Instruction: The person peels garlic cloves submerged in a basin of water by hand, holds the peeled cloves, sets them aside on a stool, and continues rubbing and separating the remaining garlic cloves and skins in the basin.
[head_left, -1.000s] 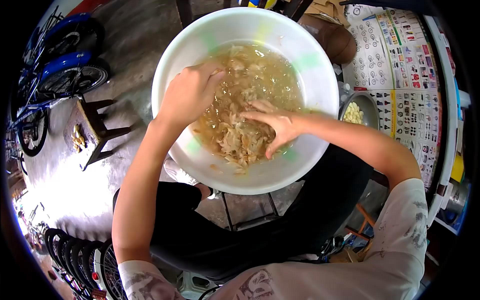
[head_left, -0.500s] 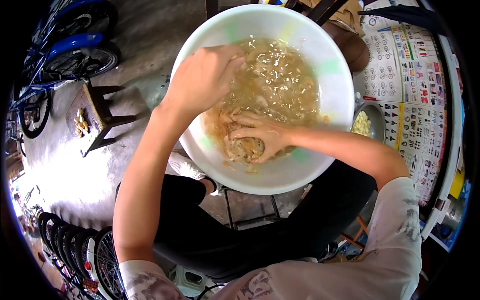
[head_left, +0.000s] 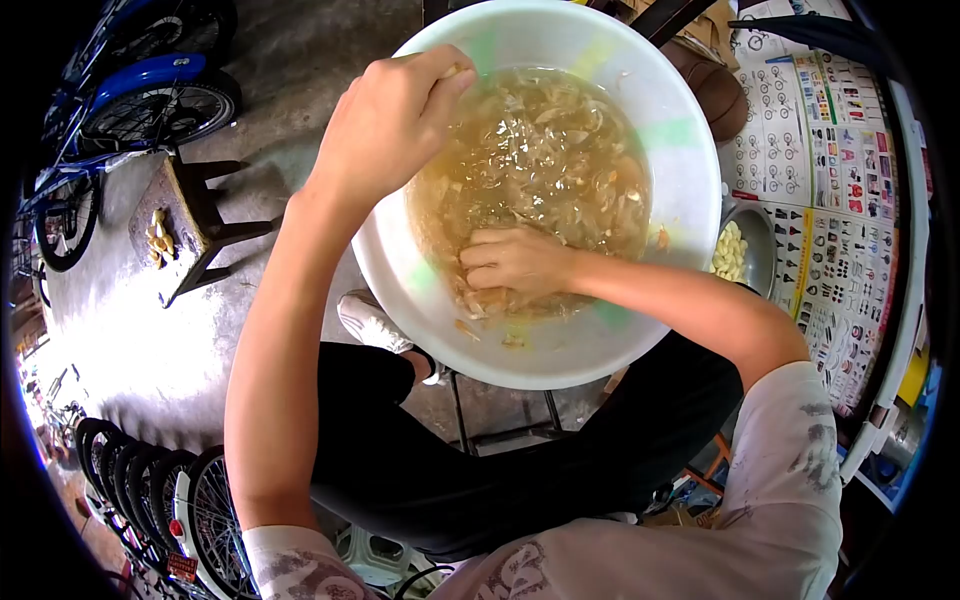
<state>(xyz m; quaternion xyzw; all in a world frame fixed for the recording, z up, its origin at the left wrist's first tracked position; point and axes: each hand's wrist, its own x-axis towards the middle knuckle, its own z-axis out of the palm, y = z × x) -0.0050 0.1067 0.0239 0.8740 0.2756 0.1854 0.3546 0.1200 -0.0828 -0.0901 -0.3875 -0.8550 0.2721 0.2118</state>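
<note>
A large white basin (head_left: 685, 215) with green and yellow patches holds cloudy yellowish water with many pale, thin peel-like flakes (head_left: 560, 130) in it. My left hand (head_left: 395, 120) is closed at the basin's upper left rim, above the water; a small pale bit shows between its thumb and fingers, too small to name. Near the basin's lower side my right hand (head_left: 515, 262) reaches palm down into the water, fingers bent over the flakes. Its fingertips are partly under the surface, and what they grip, if anything, is hidden.
A metal bowl (head_left: 760, 245) of peeled pale cloves stands right of the basin, beside a printed sheet (head_left: 850, 220). A small stool (head_left: 190, 240) with pale pieces stands left. Blue bicycles (head_left: 150, 80) are at upper left, more wheels (head_left: 215, 520) at lower left.
My right hand has gone from spread fingers to gathering flakes, then sunk lower into the water. My left hand stays closed and is higher in view. The basin appears further right.
</note>
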